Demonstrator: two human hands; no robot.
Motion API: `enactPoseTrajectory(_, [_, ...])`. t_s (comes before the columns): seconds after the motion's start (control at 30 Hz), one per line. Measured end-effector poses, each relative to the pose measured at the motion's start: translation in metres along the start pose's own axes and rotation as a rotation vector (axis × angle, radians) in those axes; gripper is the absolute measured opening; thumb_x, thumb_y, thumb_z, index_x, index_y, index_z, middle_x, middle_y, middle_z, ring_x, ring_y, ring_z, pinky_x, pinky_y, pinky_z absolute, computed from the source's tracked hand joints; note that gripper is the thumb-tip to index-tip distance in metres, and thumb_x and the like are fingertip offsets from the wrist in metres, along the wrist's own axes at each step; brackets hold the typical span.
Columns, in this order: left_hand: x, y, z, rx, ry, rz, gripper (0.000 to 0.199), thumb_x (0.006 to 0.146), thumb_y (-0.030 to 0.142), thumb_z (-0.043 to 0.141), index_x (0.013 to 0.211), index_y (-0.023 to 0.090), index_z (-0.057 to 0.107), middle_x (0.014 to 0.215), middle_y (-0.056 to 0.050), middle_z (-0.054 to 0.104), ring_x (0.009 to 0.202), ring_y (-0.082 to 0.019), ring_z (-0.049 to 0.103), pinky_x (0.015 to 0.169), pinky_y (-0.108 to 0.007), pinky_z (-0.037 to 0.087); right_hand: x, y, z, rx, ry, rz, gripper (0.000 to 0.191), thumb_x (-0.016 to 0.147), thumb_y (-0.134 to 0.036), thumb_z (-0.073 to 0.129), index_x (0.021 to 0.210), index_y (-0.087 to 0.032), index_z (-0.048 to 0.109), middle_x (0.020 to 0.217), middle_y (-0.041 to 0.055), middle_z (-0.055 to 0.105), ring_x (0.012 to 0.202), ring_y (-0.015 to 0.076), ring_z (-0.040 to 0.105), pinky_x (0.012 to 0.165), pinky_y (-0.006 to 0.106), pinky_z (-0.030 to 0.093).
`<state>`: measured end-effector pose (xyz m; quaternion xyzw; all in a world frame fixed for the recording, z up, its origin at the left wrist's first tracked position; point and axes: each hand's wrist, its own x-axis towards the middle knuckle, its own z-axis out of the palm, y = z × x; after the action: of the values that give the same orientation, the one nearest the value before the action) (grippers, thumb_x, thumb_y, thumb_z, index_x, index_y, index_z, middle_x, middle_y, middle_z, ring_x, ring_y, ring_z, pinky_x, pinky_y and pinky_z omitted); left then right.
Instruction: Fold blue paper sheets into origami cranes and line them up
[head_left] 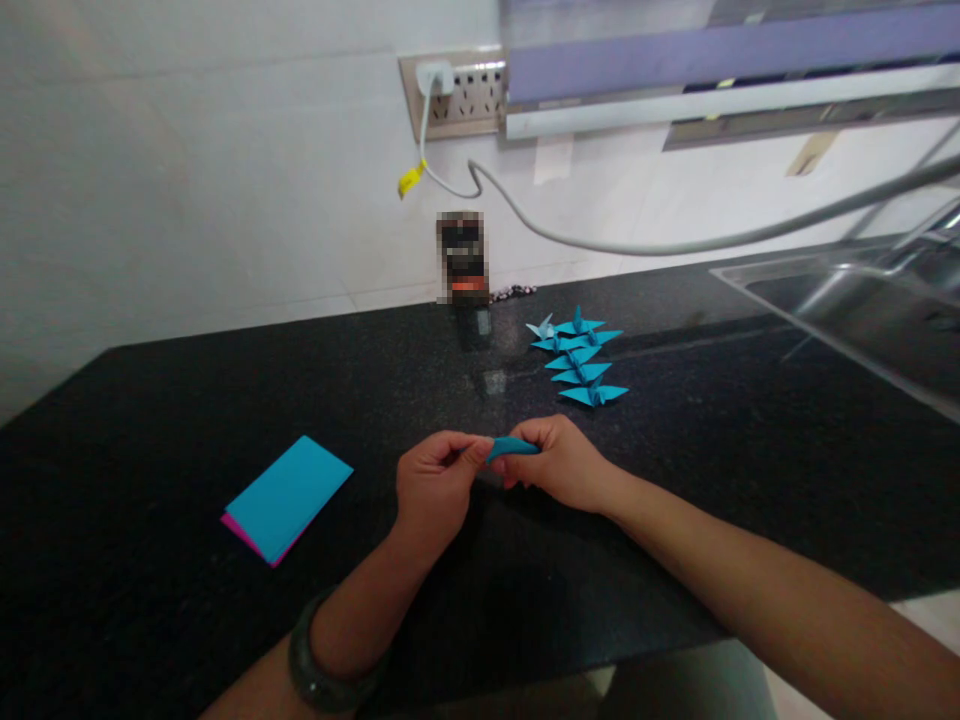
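Observation:
Between my two hands is a small folded piece of blue paper [513, 448], held above the black countertop. My left hand [437, 485] pinches its left end between thumb and fingers. On the other side, my right hand [559, 462] grips the paper with its fingers closed, covering part of it. Several blue folded paper cranes [594, 393] stand in a cluster beyond my right hand, with one paler crane [545, 328] at the back left of the group. A stack of blue paper [289, 498] lies to the left, with pink paper showing under its edge.
The black countertop [187, 400] meets a pale wall. A pixelated dark object [465, 262] stands against the wall, near a beaded string [514, 293]. A metal sink [885, 310] is at the right. A grey cable [637, 247] runs from the wall socket [472, 95].

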<state>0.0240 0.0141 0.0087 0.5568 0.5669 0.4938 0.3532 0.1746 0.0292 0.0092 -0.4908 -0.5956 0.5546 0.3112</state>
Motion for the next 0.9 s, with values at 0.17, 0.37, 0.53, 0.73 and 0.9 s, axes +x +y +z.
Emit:
enactPoseTrajectory(0.17, [0.005,-0.002,-0.002,-0.002,0.029,0.000,0.010,0.067,0.026,0.067,0.063,0.017,0.068,0.053,0.001,0.065,0.051,-0.012,0.057,0.050,-0.022,0.044,0.001,-0.001,-0.007,0.065,-0.028,0.018,0.012,0.067,-0.024,0.065,0.062,-0.013,0.062,0.057,0.0011,0.065,0.044,0.0052,0.049,0.040,0.016,0.038])
enactPoseTrajectory(0.37, [0.014,-0.010,-0.003,-0.048,0.115,-0.017,0.016,0.066,0.031,0.068,0.066,0.015,0.068,0.049,0.001,0.062,0.047,-0.012,0.055,0.047,-0.022,0.042,0.003,0.006,-0.020,0.105,0.027,-0.023,0.020,0.066,-0.031,0.067,0.063,-0.012,0.063,0.055,0.0021,0.065,0.041,0.0051,0.049,0.039,0.016,0.037])
enactPoseTrajectory(0.53, [0.014,-0.014,-0.002,-0.112,0.125,-0.058,0.019,0.064,0.033,0.071,0.066,0.015,0.067,0.050,0.002,0.061,0.048,-0.011,0.055,0.048,-0.021,0.043,-0.001,0.006,-0.022,0.068,-0.063,-0.061,0.024,0.068,-0.036,0.066,0.070,-0.013,0.062,0.063,0.0021,0.066,0.047,0.0058,0.051,0.043,0.017,0.039])
enactPoseTrajectory(0.73, [0.013,-0.010,-0.001,-0.121,0.097,-0.093,0.016,0.064,0.030,0.071,0.064,0.014,0.067,0.049,0.002,0.060,0.048,-0.011,0.055,0.050,-0.022,0.044,0.000,0.010,-0.022,-0.080,0.011,-0.100,0.032,0.081,-0.038,0.049,0.059,-0.015,0.055,0.048,-0.0019,0.054,0.038,0.0057,0.039,0.038,0.018,0.028])
enactPoseTrajectory(0.9, [0.014,-0.012,0.000,-0.271,-0.044,-0.219,0.022,0.062,0.033,0.074,0.064,0.014,0.063,0.053,0.003,0.061,0.050,-0.009,0.056,0.053,-0.020,0.046,0.003,0.010,-0.028,-0.285,0.073,-0.174,0.032,0.083,-0.028,0.046,0.054,-0.017,0.051,0.044,-0.0045,0.044,0.040,0.0068,0.036,0.043,0.020,0.027])
